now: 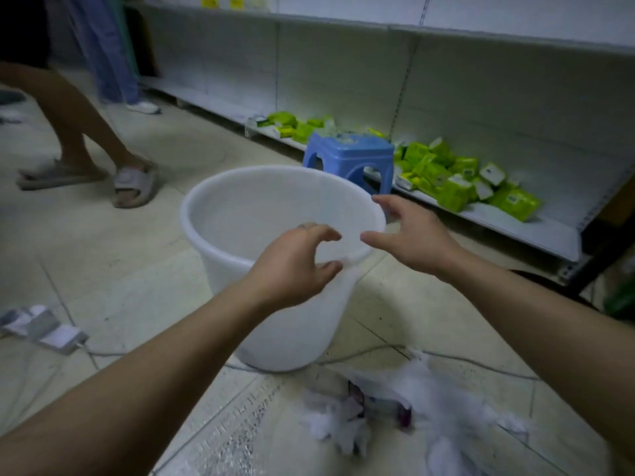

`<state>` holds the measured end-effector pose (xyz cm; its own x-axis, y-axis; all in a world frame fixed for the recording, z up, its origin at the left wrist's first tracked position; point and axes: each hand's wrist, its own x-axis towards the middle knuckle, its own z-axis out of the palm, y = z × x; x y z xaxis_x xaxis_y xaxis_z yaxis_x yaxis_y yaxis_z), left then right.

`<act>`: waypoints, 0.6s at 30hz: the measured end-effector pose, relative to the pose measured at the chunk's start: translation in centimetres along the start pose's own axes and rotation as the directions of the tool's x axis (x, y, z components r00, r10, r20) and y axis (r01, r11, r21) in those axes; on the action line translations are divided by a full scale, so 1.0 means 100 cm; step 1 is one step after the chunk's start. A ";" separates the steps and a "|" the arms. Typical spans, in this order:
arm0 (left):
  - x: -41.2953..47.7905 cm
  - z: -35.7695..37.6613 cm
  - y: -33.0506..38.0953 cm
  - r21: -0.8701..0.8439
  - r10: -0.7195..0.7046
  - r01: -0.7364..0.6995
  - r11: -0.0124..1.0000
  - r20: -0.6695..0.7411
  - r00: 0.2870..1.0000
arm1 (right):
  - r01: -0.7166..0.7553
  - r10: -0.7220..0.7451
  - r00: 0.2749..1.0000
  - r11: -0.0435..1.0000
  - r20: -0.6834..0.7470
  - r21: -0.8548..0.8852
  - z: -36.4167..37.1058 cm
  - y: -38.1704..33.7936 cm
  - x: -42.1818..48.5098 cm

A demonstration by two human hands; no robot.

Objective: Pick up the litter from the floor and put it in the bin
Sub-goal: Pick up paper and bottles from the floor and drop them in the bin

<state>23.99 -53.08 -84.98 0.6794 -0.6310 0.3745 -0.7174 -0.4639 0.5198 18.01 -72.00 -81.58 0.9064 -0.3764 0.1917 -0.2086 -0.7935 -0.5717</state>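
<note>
A white plastic bin stands upright on the tiled floor in the middle of the head view, and its inside looks empty. My left hand hovers over the bin's near rim with curled, spread fingers that hold nothing. My right hand is at the rim's right side, fingers apart and empty. The litter, a heap of white crumpled paper and wrappers with a small dark purple piece, lies on the floor just in front of the bin, below my arms.
A blue plastic stool stands behind the bin. Low white shelving with green packets runs along the right. A person's legs in sandals are at the left. A power strip and cables lie on the floor.
</note>
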 end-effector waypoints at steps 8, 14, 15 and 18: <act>-0.039 0.091 0.053 -0.151 0.122 -0.093 0.984 0.200 0.972 | 0.010 0.003 0.992 0.995 0.126 -0.101 0.009 0.115 -0.086; -0.079 0.166 0.023 0.034 -0.111 0.110 0.993 0.529 0.841 | -0.167 0.187 0.935 0.982 0.302 -0.092 0.061 0.202 -0.160; -0.085 0.179 0.020 0.056 -0.147 0.139 0.989 0.541 0.828 | -0.183 0.217 0.910 0.975 0.354 -0.128 0.070 0.214 -0.173; -0.105 0.218 0.016 0.079 -0.222 0.217 0.973 0.585 0.780 | -0.170 0.309 0.833 0.932 0.458 -0.320 0.094 0.242 -0.204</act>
<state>12.35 -60.78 -104.78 0.5988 -0.7532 -0.2725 -0.5623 -0.6376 0.5266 -2.08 -79.00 -106.85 0.8591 -0.3397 -0.3827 -0.4658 -0.8289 -0.3098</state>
